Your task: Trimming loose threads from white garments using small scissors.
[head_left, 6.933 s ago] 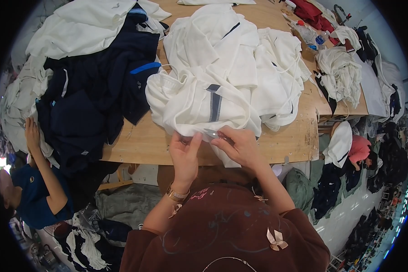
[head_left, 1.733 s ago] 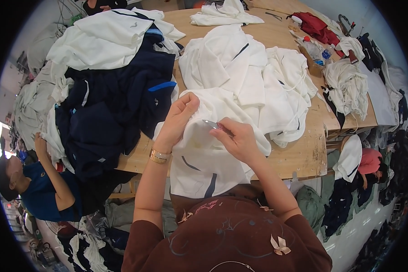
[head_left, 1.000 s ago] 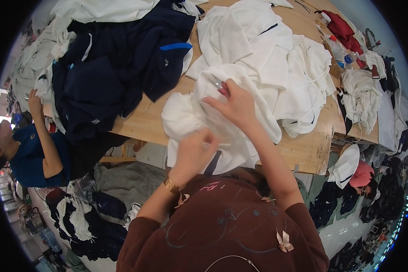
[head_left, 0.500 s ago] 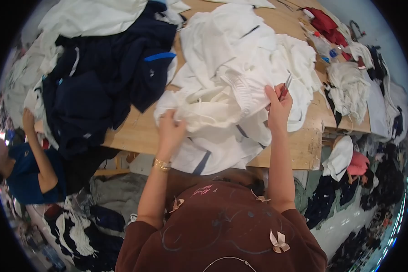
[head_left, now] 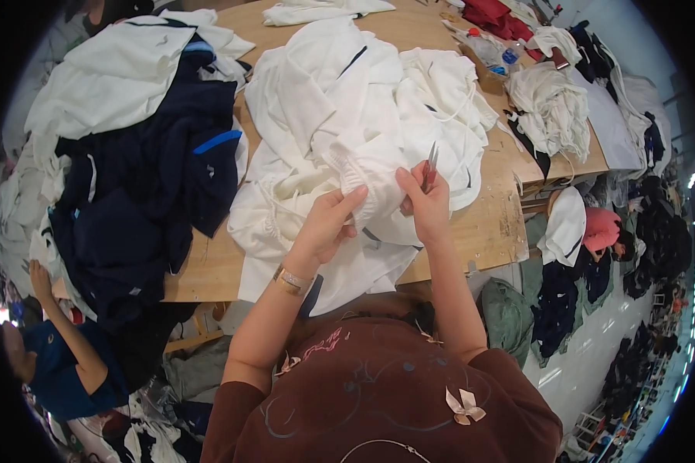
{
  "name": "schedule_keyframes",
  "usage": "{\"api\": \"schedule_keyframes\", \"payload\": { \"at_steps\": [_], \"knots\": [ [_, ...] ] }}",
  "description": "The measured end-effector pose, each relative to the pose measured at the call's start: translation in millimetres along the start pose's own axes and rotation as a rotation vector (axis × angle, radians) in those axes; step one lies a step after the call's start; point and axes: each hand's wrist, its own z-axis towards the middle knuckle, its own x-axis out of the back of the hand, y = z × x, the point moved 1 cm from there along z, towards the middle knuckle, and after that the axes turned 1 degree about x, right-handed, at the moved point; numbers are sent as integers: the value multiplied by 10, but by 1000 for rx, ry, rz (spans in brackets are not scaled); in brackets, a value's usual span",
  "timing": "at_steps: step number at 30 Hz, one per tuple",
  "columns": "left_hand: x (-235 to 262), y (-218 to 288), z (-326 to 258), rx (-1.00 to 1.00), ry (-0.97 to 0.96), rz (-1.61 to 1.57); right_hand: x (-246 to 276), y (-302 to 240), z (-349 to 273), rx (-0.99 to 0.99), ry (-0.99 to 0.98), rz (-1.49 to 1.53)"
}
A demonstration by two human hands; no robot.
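A white garment (head_left: 309, 189) with a gathered elastic waistband (head_left: 354, 176) is spread over other white cloth at the table's front edge. My left hand (head_left: 330, 224) is closed on the waistband, thumb on top. Close by on the right, my right hand (head_left: 427, 204) grips small thread snips (head_left: 432, 164) with a red handle, blades pointing up and away. Its thumb and fingers also pinch the white cloth beside the waistband. Dark stripes show on the cloth hanging below my hands. Parts of the fingers beneath the fabric are hidden.
Navy garments (head_left: 143, 193) with a blue strip lie left on the wooden table (head_left: 490, 220), partly under white ones (head_left: 116, 77). More white cloth (head_left: 552, 108) and a clear bottle (head_left: 511, 54) lie right. A co-worker (head_left: 73, 347) sits at the left; another person (head_left: 604, 231) is farther right.
My left hand has moved from the garment's left side onto the waistband, nearer my right hand. The snips stay in my right hand. The whole view has shifted somewhat.
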Motion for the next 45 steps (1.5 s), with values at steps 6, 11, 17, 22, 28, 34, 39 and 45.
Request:
{"api": "schedule_keyframes", "payload": {
  "at_steps": [6,11,17,22,28,34,39,45],
  "knots": [
    [1,82,-62,-141,-3,-76,114,-166,-220,-47,-92,44],
    [-54,203,-183,-222,47,-78,-29,-181,-384,338,-156,-576],
    [-62,204,-236,-291,49,-34,-190,-200,-372,448,-146,-785],
    [-52,182,-247,-326,33,-45,-186,-184,-380,498,-76,-825],
    [-89,175,-260,-348,63,-30,-204,-192,-375,507,-74,-840],
    [-88,156,-248,-366,56,-6,-199,-192,-368,497,-63,-866],
    [-95,128,-243,-379,81,12,-154,-167,-392,364,-50,-616],
    [-231,-307,-253,-509,20,947,-14,-125,-306,253,-64,-198]
  ]
}}
